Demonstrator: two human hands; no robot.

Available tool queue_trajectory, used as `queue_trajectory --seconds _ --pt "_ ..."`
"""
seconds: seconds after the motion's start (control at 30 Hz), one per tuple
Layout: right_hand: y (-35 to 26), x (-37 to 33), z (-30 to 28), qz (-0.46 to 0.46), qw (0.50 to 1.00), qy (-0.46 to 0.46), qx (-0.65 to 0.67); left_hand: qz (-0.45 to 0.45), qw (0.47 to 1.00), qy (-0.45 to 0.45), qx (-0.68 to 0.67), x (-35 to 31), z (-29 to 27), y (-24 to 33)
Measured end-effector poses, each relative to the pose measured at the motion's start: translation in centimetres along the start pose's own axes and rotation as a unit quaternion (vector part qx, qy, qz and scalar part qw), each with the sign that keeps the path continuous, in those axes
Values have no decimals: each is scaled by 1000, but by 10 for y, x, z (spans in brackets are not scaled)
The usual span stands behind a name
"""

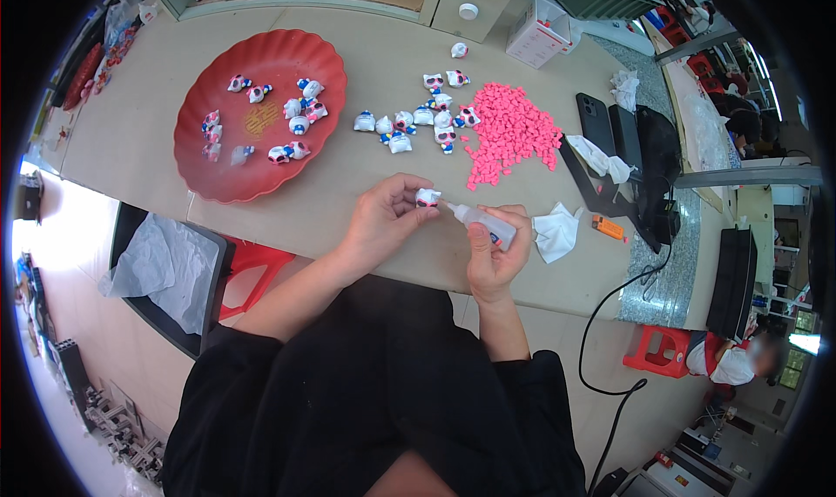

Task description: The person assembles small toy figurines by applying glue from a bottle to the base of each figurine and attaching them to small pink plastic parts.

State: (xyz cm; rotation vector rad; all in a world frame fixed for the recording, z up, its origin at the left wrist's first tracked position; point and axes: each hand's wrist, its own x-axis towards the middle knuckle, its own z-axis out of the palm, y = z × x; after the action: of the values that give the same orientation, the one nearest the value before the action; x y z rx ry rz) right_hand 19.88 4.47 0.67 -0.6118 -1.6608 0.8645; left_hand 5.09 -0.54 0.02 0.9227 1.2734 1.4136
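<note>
My left hand [380, 221] pinches a small white figurine [427, 198] with dark and pink markings between thumb and fingertips. My right hand [496, 266] is closed around a small translucent squeeze bottle [477, 219], tilted so its thin nozzle points at the figurine. The nozzle tip is at or close to the figurine's right side; whether they touch I cannot tell. Just beyond my hands lies a spread heap of small pink pieces [514, 131]. Left of it is a loose cluster of white and blue figurines [400, 142]. A red scalloped plate [202, 162] holds several more figurines.
A wooden tray [305, 1] of figurines stands at the back, beside a white box [537, 34]. To the right are a crumpled tissue [557, 233], an orange lighter [608, 227], a dark phone [595, 121] and a black cable [585, 349]. A plastic-lined bin [174, 271] stands lower left.
</note>
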Motion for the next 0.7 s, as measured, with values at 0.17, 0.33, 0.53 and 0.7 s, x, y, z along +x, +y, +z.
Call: queue_trajectory --seconds 0.17,0.33,0.53,0.7 --pt "0 1 0 -8 1000 2 -16 -7 1000 -1 -5 0 -1 1" --pt "-4 3 -4 92 985 51 140 -7 1000 3 -19 1 0 0" --pt "-11 20 -28 289 879 156 346 0 999 4 -35 1 1 0" --pt "-5 26 -47 261 959 61 93 2 1000 3 -29 0 -1 -2"
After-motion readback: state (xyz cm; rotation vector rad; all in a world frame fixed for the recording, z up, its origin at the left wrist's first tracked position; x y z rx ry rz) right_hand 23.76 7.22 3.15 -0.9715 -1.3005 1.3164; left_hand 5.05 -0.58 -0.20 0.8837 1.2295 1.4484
